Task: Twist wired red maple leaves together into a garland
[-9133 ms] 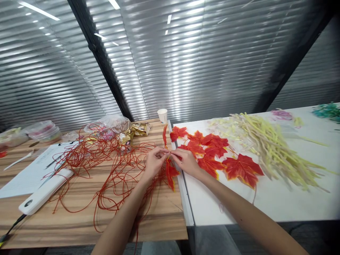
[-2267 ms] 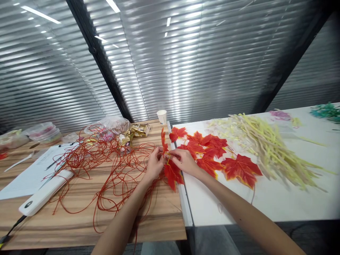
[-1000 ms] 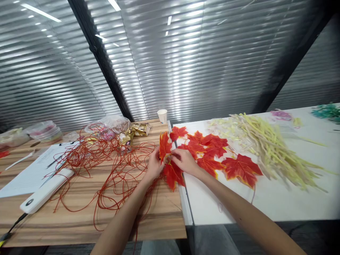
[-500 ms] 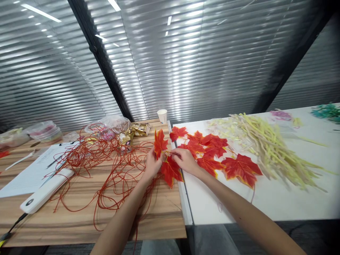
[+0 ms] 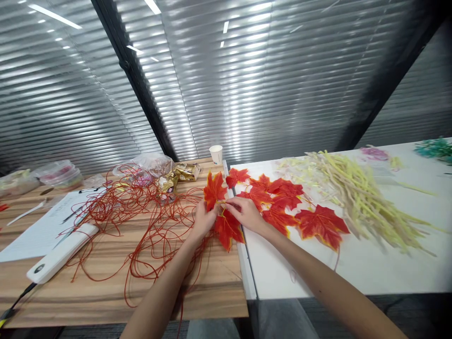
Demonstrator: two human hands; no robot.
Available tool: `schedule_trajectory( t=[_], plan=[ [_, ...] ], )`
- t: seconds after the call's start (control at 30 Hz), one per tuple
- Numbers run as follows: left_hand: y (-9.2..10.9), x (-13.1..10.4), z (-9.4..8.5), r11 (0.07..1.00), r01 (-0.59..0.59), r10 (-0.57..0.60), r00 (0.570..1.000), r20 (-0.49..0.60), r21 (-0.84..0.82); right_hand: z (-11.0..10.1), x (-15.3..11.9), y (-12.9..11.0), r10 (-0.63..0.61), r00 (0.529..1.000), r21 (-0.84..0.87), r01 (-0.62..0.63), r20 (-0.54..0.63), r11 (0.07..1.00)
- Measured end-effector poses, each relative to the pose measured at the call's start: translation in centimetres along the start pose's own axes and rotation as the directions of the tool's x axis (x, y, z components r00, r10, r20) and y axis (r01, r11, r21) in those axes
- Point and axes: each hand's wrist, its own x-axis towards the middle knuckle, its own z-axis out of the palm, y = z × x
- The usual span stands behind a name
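My left hand (image 5: 202,219) and my right hand (image 5: 246,213) meet over the seam between the wooden table (image 5: 106,292) and the white table (image 5: 353,270). Between their fingertips they pinch the stems of two red maple leaves. The upper leaf (image 5: 214,189) stands up above my left hand. The lower leaf (image 5: 229,229) hangs down below both hands. A tangle of red wire (image 5: 141,214) spreads over the wooden table to the left and runs up to my left hand.
More red maple leaves (image 5: 293,207) lie on the white table beside my right hand, then a heap of pale yellow stems (image 5: 356,197). A paper cup (image 5: 216,154), gold wrappers (image 5: 181,173), plastic bags (image 5: 151,165), papers (image 5: 38,230) and a white power bank (image 5: 60,259) sit around.
The upper leaf has turned from edge-on to face the camera and stands a little higher. Both hands stay at the same spot, fingers working at the stems.
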Motion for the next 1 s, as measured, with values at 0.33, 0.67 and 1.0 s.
schedule_trajectory(
  t=[0.33, 0.67, 1.0],
  plan=[
    [0.53, 0.0, -0.27, 0.99, -0.107, 0.104, 0.994, 0.031, 0.09, -0.26, 0.0, -0.37, -0.001, 1.0, -0.016, 0.002, 0.03, 1.0],
    [0.91, 0.03, -0.01, 0.995, -0.095, 0.095, 0.994, 0.056, -0.004, -0.23, 0.06, -0.2, -0.014, 0.999, -0.022, 0.015, 0.049, 1.0],
    [0.72, 0.05, -0.12, 0.996, -0.069, 0.073, 0.995, 0.064, -0.061, -0.15, 0.01, -0.01, -0.022, 0.998, -0.036, 0.024, 0.066, 0.999]
  ],
)
